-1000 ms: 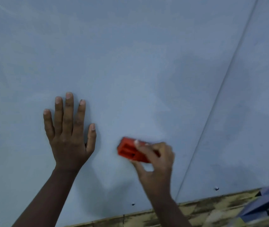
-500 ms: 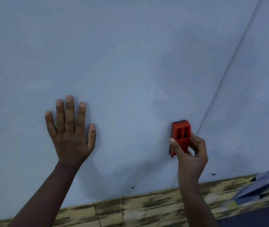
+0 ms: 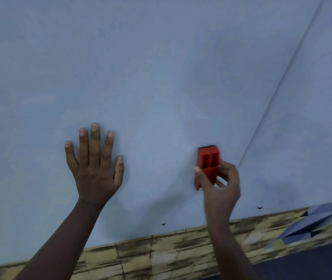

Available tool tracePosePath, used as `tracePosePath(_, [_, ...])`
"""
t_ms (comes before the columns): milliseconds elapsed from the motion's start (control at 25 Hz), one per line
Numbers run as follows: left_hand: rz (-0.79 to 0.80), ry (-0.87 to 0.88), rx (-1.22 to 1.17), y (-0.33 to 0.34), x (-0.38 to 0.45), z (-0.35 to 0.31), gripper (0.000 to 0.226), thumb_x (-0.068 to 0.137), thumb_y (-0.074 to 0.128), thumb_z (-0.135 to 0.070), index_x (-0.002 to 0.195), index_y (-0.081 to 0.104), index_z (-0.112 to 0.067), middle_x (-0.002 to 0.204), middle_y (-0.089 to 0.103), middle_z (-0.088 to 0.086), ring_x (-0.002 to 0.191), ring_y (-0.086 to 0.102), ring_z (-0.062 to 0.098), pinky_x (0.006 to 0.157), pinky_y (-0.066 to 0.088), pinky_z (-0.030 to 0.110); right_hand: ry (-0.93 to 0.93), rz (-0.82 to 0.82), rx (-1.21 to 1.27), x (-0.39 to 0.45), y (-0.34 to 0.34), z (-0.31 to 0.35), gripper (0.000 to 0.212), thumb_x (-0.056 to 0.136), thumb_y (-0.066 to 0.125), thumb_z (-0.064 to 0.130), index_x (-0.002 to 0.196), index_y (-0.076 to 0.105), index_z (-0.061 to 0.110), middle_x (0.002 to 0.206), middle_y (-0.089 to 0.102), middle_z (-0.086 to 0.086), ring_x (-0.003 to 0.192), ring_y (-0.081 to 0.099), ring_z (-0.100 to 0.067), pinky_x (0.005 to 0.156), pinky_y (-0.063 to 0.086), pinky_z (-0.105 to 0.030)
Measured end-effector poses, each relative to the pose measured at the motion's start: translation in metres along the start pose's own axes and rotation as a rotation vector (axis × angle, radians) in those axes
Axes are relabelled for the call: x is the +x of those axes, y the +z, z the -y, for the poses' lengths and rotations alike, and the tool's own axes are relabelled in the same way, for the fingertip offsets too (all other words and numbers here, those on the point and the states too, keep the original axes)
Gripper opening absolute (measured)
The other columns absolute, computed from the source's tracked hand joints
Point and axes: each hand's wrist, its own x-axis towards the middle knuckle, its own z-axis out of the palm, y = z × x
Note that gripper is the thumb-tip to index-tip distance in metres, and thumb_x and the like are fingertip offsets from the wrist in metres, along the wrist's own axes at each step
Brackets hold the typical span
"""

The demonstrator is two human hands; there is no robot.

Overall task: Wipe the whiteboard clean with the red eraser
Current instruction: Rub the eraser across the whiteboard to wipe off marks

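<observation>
Pressing flat against the whiteboard [image 3: 161, 67], the left hand [image 3: 95, 168] sits low on the left part of the pale grey-blue surface, fingers straight and spread wide, thumb out to the side, its bare forearm rising from the bottom left. To its right, well apart, the right hand [image 3: 219, 184] grips the red eraser [image 3: 208, 165], thumb on the left edge and curled fingers on the right edge. The eraser stands upright against the board, two slots on its back facing the camera; a thin dark strip at its top may be the felt pad. Just right of it a thin seam [image 3: 278, 87] runs diagonally up the board. Below the board lies a band of yellowish, brick-patterned wall [image 3: 161, 253], with blurred blue-grey shapes [image 3: 312, 221] at the far right. Compared with half a second ago, little differs: the left hand stays planted, and the eraser remains upright beside the seam.
</observation>
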Motion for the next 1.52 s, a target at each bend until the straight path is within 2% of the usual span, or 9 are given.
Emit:
tracePosePath(200, [0.009,-0.012,-0.006,0.002,-0.009,-0.001,0.07,0.108,0.044,-0.036,0.169,0.019,-0.013,0.178,0.002,0.008,0.165,0.003,0.029,0.132,0.001,0.055,-0.472,0.288,-0.545,-0.068,0.031,-0.036,0.065,0.067,0.096,0.034,0.124,0.065,0.026,0.105,0.055,0.004,0.094,0.054,-0.021,0.076,0.05,-0.035])
tracePosePath(320, [0.017,0.005,-0.003,0.002,-0.017,0.0,0.071,0.108,0.044,-0.036,0.169,0.017,-0.013,0.178,0.002,0.009,0.165,0.003,0.029,0.132,0.001,0.055,-0.58,0.376,-0.675,-0.077,0.028,-0.047,0.071,0.062,0.098,0.036,0.122,0.061,0.03,0.104,0.057,0.004,0.092,0.056,-0.021,0.073,0.053,-0.038])
tracePosePath(600, [0.023,0.021,0.005,0.004,-0.034,-0.001,0.072,0.107,0.044,-0.037,0.17,0.017,-0.013,0.178,0.002,0.008,0.165,0.002,0.028,0.132,-0.001,0.054,0.011,0.01,-0.231,-0.007,-0.023,-0.043,0.052,0.071,0.095,0.039,0.114,0.068,0.026,0.107,0.069,0.009,0.099,0.069,-0.009,0.078,0.061,-0.028])
tracePosePath(760, [0.027,0.026,0.013,0.005,-0.041,-0.003,0.073,0.106,0.044,-0.038,0.17,0.016,-0.014,0.178,0.001,0.008,0.165,0.001,0.028,0.132,-0.002,0.054,0.239,-0.123,-0.089,0.006,-0.038,-0.053,0.049,0.074,0.091,0.044,0.113,0.068,0.025,0.101,0.075,0.004,0.096,0.074,-0.015,0.068,0.058,-0.016])
tracePosePath(840, [0.027,0.025,0.011,0.006,-0.044,-0.004,0.074,0.106,0.044,-0.038,0.17,0.015,-0.014,0.178,0.001,0.008,0.165,0.0,0.028,0.132,-0.002,0.054,0.253,-0.151,-0.076,0.002,-0.032,-0.053,0.05,0.075,0.091,0.04,0.117,0.07,0.022,0.103,0.075,0.003,0.097,0.073,-0.013,0.076,0.063,-0.026])
tracePosePath(960, [0.025,0.022,0.021,0.008,-0.049,-0.005,0.074,0.106,0.042,-0.039,0.17,0.015,-0.014,0.178,0.001,0.008,0.165,0.0,0.028,0.132,-0.003,0.054,0.078,-0.1,-0.099,-0.027,-0.003,-0.044,0.052,0.074,0.093,0.031,0.119,0.069,0.026,0.111,0.071,0.007,0.101,0.07,-0.007,0.084,0.064,-0.034])
tracePosePath(1240, [0.021,0.049,0.037,0.011,-0.056,-0.002,0.075,0.105,0.043,-0.04,0.17,0.015,-0.014,0.178,0.004,0.01,0.165,0.002,0.03,0.132,-0.001,0.056,-0.678,0.469,-0.711,-0.118,0.043,-0.092,0.061,0.072,0.092,0.044,0.122,0.068,0.019,0.104,0.065,0.001,0.091,0.059,-0.02,0.073,0.054,-0.034])
tracePosePath(1400, [0.015,0.066,0.039,0.012,-0.06,0.0,0.076,0.104,0.045,-0.039,0.17,0.018,-0.014,0.178,0.007,0.011,0.165,0.005,0.031,0.132,0.0,0.056,-0.662,0.51,-0.731,-0.117,0.03,-0.111,0.069,0.066,0.097,0.042,0.124,0.065,0.022,0.102,0.064,0.0,0.091,0.061,-0.022,0.071,0.056,-0.04])
tracePosePath(1520, [0.006,0.069,0.039,0.013,-0.062,-0.001,0.074,0.104,0.045,-0.039,0.169,0.021,-0.013,0.178,0.01,0.012,0.165,0.007,0.031,0.132,0.001,0.056,-0.533,0.341,-0.618,-0.089,0.024,-0.082,0.066,0.065,0.097,0.039,0.122,0.069,0.021,0.103,0.061,0.002,0.09,0.058,-0.02,0.068,0.056,-0.037])
